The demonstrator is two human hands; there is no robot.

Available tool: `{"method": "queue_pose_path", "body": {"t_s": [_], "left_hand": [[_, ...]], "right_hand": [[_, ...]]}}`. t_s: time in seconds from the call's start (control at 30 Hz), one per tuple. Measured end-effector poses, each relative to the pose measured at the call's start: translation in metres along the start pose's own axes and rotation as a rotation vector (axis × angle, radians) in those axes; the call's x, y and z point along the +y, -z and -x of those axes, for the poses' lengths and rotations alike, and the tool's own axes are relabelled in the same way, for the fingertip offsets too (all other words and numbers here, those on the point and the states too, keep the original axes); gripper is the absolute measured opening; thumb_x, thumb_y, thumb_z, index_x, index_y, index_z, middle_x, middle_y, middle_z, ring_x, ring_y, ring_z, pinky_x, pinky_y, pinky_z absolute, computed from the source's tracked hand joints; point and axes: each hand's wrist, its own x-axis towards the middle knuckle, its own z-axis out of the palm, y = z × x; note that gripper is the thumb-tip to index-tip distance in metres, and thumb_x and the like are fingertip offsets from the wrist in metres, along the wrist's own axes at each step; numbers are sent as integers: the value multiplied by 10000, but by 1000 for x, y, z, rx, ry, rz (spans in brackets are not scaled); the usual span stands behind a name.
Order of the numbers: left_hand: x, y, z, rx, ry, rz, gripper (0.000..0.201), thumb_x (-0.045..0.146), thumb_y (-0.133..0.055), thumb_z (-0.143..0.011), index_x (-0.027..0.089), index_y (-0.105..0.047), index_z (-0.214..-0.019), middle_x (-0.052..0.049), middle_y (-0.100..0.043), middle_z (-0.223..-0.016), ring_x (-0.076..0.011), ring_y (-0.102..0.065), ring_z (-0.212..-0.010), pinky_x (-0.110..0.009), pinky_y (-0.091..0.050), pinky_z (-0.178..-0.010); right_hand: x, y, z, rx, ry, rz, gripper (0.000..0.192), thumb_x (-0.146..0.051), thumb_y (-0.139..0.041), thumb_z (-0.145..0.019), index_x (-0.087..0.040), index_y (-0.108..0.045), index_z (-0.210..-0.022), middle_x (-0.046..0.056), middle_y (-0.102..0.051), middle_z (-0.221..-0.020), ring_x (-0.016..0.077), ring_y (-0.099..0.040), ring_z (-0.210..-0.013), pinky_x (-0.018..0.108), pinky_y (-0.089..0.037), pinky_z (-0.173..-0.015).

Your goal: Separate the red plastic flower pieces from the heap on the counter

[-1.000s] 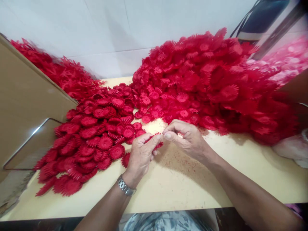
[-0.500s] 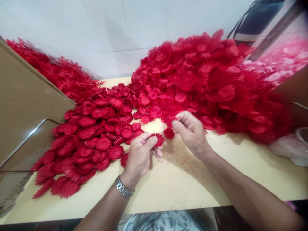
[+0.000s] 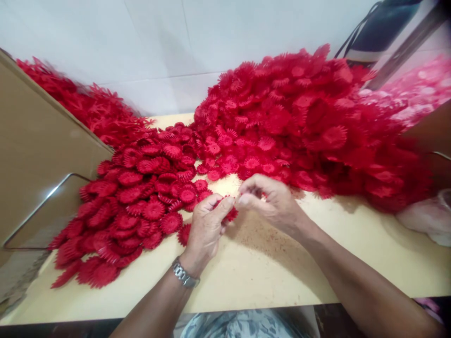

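My left hand (image 3: 210, 221), a metal-band watch at its wrist, pinches a red artificial-flower piece (image 3: 231, 214) with a fringed edge, mostly covered by the thumb and fingers. Close beside it, my right hand (image 3: 268, 199) is closed in a pinch, fingertips almost at the left thumb. Whatever lies between those right fingertips is too small or hidden to tell. Left of my hands spreads a heap of red fringed flower discs (image 3: 151, 211), several stacked together. Behind and to the right rises a bigger pile of red flower pieces (image 3: 282, 117).
The pale tabletop (image 3: 260, 277) carries small red scraps (image 3: 268, 234). A brown panel (image 3: 49, 126) with a bent metal rod (image 3: 38, 206) stands at left. Spiky red pieces (image 3: 102, 110) lie behind it. Pink pieces (image 3: 416, 94) and a whitish plastic bag (image 3: 423, 218) are at right.
My right hand has moved left and slightly down, up to the left hand. The left thumb has shifted forward over the flower piece. The piles look unchanged.
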Motion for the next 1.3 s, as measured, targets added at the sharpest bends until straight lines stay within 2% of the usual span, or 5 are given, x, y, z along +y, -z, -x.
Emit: {"method": "queue_pose_path", "body": {"t_s": [0.1,0.8,1.1,1.2,1.3], "left_hand": [[-1,0,1,-11,13,-6,349,418,-671,-666,159,-463,-558,78,-423,-453,-22,-358,-359,-125,-230,-314],[-2,0,1,-122,-15,91,286,397,-637,-717,153,-531,-612,46,-521,-487,-67,-478,-345,-154,-344,-301],[1,0,4,-105,-28,102,282,371,-640,-718,162,-486,-607,56,-521,-470,-75,-469,-318,-170,-377,-277],[2,1,3,-128,-32,102,284,374,-647,-709,162,-489,-606,49,-520,-471,-84,-485,-341,-183,-402,-298],[2,1,1,-158,-19,119,257,357,-633,-725,157,-508,-622,39,-528,-498,-89,-525,-403,-189,-449,-362]], "right_hand": [[-1,-9,1,-199,-113,-204,157,-277,-586,-770,-162,-519,-687,-42,-479,-596,75,-437,-535,201,-355,-488],[2,-1,0,-177,-132,-304,194,-314,-520,-795,-167,-506,-671,-8,-513,-618,113,-486,-590,249,-403,-556],[9,1,0,163,-92,-5,188,-266,-413,-849,-194,-422,-676,-44,-393,-561,92,-385,-504,220,-325,-471],[17,18,-5,403,-1,302,146,-213,-420,-838,-202,-447,-695,-26,-415,-576,116,-413,-523,247,-351,-496],[26,32,-9,489,143,645,131,-147,-427,-811,-205,-543,-788,33,-519,-703,175,-512,-672,313,-429,-630]]}}
